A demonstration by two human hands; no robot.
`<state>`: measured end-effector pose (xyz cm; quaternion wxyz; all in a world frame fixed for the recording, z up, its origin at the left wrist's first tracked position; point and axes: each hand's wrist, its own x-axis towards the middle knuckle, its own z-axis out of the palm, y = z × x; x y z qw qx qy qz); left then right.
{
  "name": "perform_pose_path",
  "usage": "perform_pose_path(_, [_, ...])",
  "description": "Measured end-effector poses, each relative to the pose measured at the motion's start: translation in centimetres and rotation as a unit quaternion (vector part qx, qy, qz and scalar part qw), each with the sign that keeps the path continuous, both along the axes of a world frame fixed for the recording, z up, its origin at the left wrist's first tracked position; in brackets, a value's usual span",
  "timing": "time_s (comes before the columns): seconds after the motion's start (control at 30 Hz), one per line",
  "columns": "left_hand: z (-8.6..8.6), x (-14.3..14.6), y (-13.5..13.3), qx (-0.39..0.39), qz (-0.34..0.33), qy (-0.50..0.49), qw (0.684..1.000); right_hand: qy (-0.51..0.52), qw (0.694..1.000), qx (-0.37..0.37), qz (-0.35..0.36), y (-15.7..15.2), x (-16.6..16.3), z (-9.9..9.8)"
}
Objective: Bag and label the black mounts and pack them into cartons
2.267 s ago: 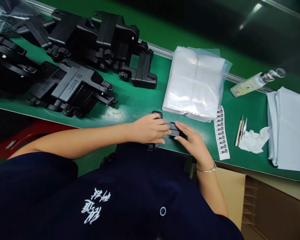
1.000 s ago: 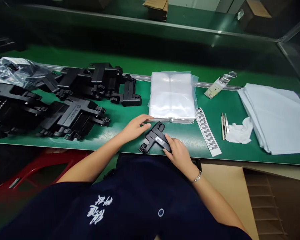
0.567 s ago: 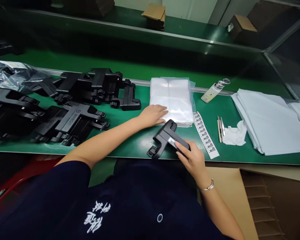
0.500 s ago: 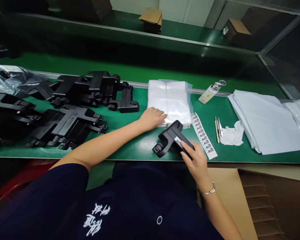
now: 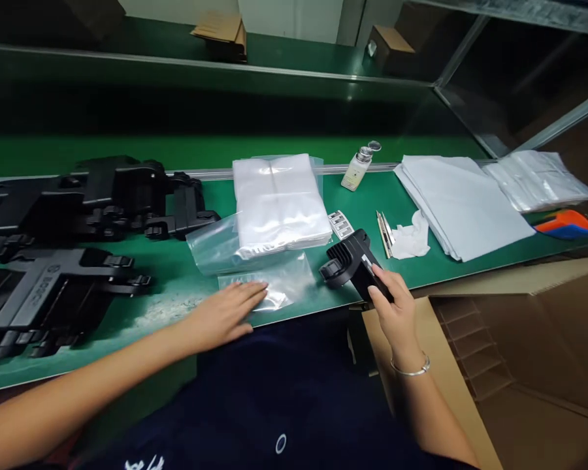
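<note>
My left hand lies palm down with its fingers stretched out on a clear plastic bag near the bench's front edge. Behind that bag is a neat stack of clear bags, with another bag sticking out at its left side. My right hand grips a black plastic bracket by its handle-like end; a small white label shows beside my fingers. The bracket is held tilted, its ribbed, knobbed end toward the left, just right of the loose bag. A strip of printed labels is partly hidden behind the bracket.
Several black brackets crowd the left of the green bench. To the right are a pump bottle, tweezers, a crumpled tissue, white sheets and an orange-blue tool. An open carton stands below the front edge.
My left hand has moved from the bag stack toward the front edge, and a clear bag now lies under it. The bracket has turned slightly in my right hand. The view has swung right.
</note>
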<state>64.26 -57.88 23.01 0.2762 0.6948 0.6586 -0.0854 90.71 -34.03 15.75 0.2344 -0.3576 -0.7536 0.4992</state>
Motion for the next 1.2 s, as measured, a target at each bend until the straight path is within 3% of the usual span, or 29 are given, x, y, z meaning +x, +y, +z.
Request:
perform_pose_path(0.1, [-1.8,3.3,0.2,-0.038,0.007,-0.068,0.997,-0.007,0.997,0.065,0.032,-0.4,-0.1,0.3])
perform_pose_path(0.23, [-4.0,5.1,1.9,-0.048,0.066,-0.024,0.996,-0.011,0.984,0.148,0.098,-1.2,0.0,0.6])
perform_pose_path(0.43, [-4.1,4.1,1.6,-0.052,0.07,-0.028,0.996,0.006,0.955,0.254,0.151,-1.6,0.3,1.6])
perform_pose_path(0.53, [-4.4,2.7,2.1,-0.044,0.146,0.046,0.987,0.014,0.954,0.258,0.154,-1.9,-0.1,1.9])
perform_pose_path(0.63, [-4.5,2.8,2.3,-0.033,0.15,0.048,0.987,0.028,0.953,0.261,0.151,-2.3,-0.4,2.1])
perform_pose_path(0.9, [-3.8,2.5,0.2,0.021,0.193,-0.039,0.98,0.026,0.95,0.266,0.159,-3.0,-0.5,2.6])
perform_pose_path(1.03, [-2.6,1.9,0.1,0.067,0.175,0.034,0.982,0.0,0.948,0.27,0.168,-3.4,-0.3,2.8])
perform_pose_path(1.2, [1.0,1.1,0.7,0.162,0.168,0.135,0.963,0.026,0.941,0.282,0.183,-3.7,-0.5,3.3])
